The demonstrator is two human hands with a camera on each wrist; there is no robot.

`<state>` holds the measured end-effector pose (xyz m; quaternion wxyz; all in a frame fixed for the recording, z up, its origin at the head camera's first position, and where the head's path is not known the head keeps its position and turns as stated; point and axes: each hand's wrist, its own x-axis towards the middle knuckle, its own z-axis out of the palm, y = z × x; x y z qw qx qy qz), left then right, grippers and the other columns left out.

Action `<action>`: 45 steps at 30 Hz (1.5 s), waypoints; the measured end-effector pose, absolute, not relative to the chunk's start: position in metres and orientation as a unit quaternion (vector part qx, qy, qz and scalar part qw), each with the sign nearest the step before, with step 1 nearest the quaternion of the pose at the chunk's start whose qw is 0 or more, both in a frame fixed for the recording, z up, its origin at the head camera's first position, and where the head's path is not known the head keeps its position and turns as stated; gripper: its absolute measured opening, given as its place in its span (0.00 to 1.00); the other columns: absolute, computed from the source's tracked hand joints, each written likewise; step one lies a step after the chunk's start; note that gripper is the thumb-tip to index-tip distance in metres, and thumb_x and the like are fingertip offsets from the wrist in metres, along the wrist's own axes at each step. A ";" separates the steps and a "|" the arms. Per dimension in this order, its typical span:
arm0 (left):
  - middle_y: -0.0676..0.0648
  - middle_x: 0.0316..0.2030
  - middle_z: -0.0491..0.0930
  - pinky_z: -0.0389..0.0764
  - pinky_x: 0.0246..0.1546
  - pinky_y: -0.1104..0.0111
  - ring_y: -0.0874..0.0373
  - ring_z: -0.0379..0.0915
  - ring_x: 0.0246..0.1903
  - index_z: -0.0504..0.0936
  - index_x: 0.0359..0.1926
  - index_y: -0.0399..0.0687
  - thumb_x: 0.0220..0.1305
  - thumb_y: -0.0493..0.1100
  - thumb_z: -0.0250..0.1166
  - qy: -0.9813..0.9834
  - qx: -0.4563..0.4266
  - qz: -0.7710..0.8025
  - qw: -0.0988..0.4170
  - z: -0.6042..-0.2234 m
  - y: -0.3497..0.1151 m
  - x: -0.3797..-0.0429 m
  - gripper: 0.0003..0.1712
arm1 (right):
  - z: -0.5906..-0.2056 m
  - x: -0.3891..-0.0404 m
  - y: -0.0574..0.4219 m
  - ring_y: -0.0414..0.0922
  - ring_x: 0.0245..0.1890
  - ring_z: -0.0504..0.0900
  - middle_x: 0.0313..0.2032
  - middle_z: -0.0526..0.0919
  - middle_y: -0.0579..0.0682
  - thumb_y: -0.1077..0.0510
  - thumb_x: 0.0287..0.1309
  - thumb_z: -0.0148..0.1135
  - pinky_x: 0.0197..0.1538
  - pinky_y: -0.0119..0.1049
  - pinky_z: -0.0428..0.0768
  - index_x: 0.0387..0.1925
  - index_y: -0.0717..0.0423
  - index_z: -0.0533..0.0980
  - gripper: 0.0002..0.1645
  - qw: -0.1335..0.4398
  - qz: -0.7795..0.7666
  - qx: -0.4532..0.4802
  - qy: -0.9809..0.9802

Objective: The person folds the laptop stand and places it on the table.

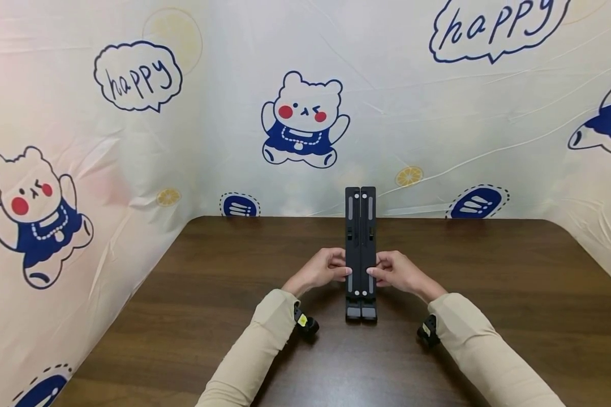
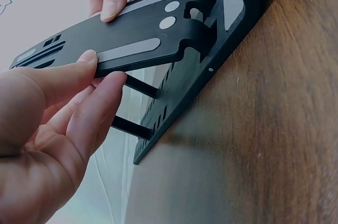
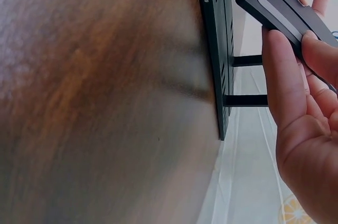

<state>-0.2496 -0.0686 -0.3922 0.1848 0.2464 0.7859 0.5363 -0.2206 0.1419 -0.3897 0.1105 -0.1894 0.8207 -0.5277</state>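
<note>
A black folding laptop stand [image 1: 361,249] rests on the table, its two narrow arms side by side and tilted up off the base. Grey pads and white dots mark the top of each arm. My left hand [image 1: 331,267] pinches the left edge between thumb and fingers; the left wrist view shows that hand [image 2: 58,123] gripping beside a grey strip [image 2: 129,49]. On the opposite edge, my right hand [image 1: 393,271] pinches with thumb on top and fingers beneath, as the right hand [image 3: 301,92] shows close up. Thin struts [image 2: 132,129] join the raised arms to the slotted base.
Brown wood-grain table [image 1: 183,316] spreads around the stand. A pale printed cloth [image 1: 224,113] with cartoon bears hangs behind and at both sides. Small black cameras [image 1: 305,325] are strapped to both wrists over beige sleeves [image 1: 257,350].
</note>
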 end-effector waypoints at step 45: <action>0.37 0.38 0.77 0.75 0.39 0.67 0.49 0.75 0.38 0.74 0.45 0.30 0.56 0.35 0.61 0.794 0.291 0.533 0.042 -0.356 -0.065 -0.195 0.16 | -0.292 -0.273 0.176 0.54 0.41 0.77 0.45 0.73 0.67 0.53 0.63 0.48 0.43 0.40 0.76 0.53 0.70 0.65 0.26 0.001 -0.469 -0.140 0.872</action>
